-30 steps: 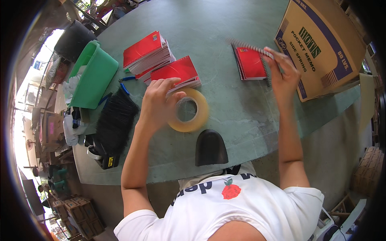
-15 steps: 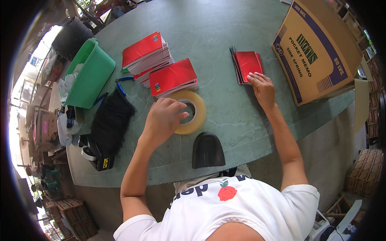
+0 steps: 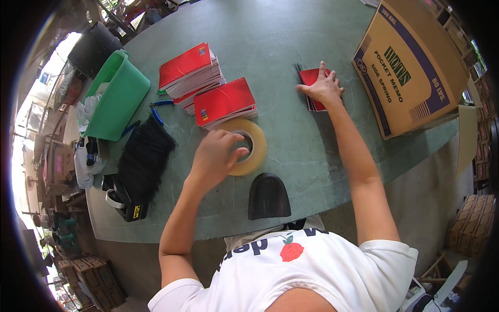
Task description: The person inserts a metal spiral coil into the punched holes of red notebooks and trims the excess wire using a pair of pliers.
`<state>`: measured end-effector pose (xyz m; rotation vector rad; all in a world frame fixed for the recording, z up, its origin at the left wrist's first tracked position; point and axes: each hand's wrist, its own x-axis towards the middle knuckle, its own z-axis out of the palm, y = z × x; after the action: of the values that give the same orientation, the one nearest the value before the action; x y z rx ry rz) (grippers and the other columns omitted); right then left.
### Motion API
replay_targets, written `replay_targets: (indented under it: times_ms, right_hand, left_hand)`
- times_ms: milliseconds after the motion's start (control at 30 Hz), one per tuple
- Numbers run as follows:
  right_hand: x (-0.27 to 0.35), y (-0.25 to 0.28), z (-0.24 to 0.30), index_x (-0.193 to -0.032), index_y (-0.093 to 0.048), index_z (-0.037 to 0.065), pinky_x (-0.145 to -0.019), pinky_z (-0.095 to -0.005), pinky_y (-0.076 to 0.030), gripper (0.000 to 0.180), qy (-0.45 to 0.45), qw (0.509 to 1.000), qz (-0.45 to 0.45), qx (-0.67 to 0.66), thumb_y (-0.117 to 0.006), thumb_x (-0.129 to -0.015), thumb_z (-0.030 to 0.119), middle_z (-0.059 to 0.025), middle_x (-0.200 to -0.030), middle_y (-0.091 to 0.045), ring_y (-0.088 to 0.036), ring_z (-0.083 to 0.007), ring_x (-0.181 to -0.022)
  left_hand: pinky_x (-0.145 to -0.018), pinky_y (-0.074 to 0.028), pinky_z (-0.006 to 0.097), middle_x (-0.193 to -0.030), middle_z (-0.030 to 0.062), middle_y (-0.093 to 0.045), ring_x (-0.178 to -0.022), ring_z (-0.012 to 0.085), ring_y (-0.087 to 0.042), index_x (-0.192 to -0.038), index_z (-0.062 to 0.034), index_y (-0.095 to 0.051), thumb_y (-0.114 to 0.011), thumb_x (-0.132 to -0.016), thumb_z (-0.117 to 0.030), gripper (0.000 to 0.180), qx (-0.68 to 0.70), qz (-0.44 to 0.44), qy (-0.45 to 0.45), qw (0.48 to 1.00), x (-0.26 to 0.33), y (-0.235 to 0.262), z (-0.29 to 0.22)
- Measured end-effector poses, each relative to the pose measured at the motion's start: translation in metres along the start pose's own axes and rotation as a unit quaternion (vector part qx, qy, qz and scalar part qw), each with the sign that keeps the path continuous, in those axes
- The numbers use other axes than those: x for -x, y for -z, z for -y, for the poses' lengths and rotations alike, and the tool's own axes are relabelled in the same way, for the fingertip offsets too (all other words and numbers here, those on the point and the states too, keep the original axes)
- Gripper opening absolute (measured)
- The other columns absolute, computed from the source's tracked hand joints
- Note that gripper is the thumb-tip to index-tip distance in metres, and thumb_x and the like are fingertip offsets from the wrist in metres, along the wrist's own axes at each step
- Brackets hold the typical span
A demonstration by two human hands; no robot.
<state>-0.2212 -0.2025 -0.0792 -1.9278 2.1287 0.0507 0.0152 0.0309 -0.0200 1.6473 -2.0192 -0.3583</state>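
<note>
Over a small stack of red spiral memo notebooks [image 3: 310,76], my right hand [image 3: 323,89] lies with its fingers spread, covering much of the top cover. Black wire coils show at the stack's left edge. My left hand [image 3: 215,155] is beside a wide roll of clear yellowish tape [image 3: 258,156], overlapping its left rim. The fingers are loosely curled and the thumb stands apart from them, with nothing visible between. Just beyond the tape, two adjoining piles of red-covered notebooks [image 3: 223,100] rest on the table, without black coils visible on their edges.
A large brown carton [image 3: 400,73] stands at the right of the green table [image 3: 275,31]. At left are a green bin [image 3: 122,99], a black bristle brush [image 3: 143,161], blue-handled pliers [image 3: 157,115] and a black tape dispenser [image 3: 125,203]. A black curved block [image 3: 269,196] lies near the front edge.
My right hand has moved from the notebooks' lower right corner up and left over their cover, its fingers spreading. My left hand stays by the tape, shifted slightly nearer me.
</note>
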Motion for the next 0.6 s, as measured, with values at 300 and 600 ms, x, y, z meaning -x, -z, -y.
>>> replay_targets:
  times_ms: [300, 600]
  right_hand:
    - [-0.012, -0.019, 0.002, -0.150, -0.006, 0.014, -0.103, -0.0594, -0.028, 0.112, -0.052, 0.998, -0.035, -0.027, -0.060, -0.070, 0.071, -0.0237, -0.151, -0.014, -0.022, -0.0398, -0.137]
    - [0.267, 0.095, -0.007, -0.091, -0.053, 0.005, -0.065, -0.0260, -0.035, 0.027, 0.705, 0.375, -0.355, -0.486, -0.061, -0.083, 0.030, -0.0041, -0.083, -0.049, -0.044, -0.0161, -0.074]
  left_hand:
    - [-0.075, -0.046, 0.037, -0.091, 0.0131, -0.063, -0.087, 0.0297, -0.058, -0.098, -0.0028, -0.065, -0.071, -0.079, -0.019, 0.026, 0.039, 0.019, 0.027, 0.999, 0.010, -0.005, 0.015]
    - [-0.073, -0.049, 0.044, -0.086, 0.0135, -0.063, -0.085, 0.0328, -0.062, -0.094, -0.0075, -0.065, -0.061, -0.082, -0.027, 0.023, -0.029, -0.004, 0.067, 0.997, 0.006, 0.001, 0.065]
